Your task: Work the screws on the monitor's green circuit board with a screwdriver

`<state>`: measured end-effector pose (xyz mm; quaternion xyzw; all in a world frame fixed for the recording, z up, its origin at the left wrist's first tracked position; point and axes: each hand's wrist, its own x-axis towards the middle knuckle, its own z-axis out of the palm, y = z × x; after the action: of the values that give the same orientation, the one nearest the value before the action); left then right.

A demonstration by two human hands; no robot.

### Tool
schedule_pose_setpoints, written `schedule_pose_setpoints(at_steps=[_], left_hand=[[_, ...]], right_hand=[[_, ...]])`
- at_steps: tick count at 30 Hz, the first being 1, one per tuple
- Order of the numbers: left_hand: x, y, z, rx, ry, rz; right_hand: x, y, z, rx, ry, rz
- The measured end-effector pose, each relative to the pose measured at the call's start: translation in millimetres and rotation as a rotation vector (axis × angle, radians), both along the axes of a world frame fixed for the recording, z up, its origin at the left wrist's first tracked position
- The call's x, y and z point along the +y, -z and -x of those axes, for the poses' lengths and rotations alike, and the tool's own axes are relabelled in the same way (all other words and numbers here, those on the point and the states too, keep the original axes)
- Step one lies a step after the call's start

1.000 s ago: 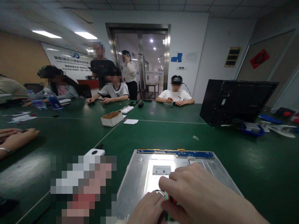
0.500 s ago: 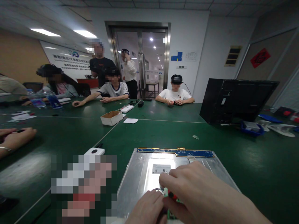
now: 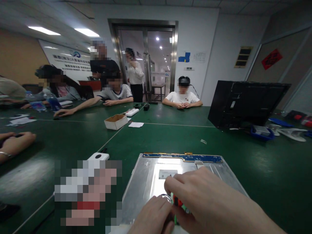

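A silver metal-backed display panel (image 3: 141,185) lies in front of me, with a narrow blue circuit board (image 3: 204,159) along its far edge. Over the panel's near part, my right hand (image 3: 202,195) is closed around a small red-and-black tool (image 3: 177,201), whose tip and exact kind are hidden by the fingers. My left hand (image 3: 153,214) is close beside it, fingers curled down at the same spot; what they grip is hidden. Bits of a green part (image 3: 172,197) show between the hands, along with a dark wire loop (image 3: 165,195).
Left of the panel lies a white device (image 3: 101,157), partly pixelated. Farther off are an open white box (image 3: 115,123), a paper slip (image 3: 136,124) and a plastic scrap (image 3: 203,141). A black monitor (image 3: 246,104) stands right. Other people sit around the green table (image 3: 170,139).
My right hand has shifted slightly left, showing more of the red-and-black tool. Across the table, a seated person's hand has slid to the left.
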<state>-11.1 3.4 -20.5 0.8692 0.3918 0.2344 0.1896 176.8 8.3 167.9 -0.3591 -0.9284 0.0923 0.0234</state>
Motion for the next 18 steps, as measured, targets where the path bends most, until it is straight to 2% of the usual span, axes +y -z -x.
schedule_pose_setpoints(at_steps=[11, 18], left_hand=[[2.2, 0.0, 0.7, 0.027, 0.019, 0.008], [-5.2, -16.5, 2.5, 0.024, 0.013, 0.008]], right_hand=[[1.0, 2.2, -4.0, 0.047, -0.012, -0.020], [1.3, 5.4, -3.0, 0.065, -0.029, -0.042]])
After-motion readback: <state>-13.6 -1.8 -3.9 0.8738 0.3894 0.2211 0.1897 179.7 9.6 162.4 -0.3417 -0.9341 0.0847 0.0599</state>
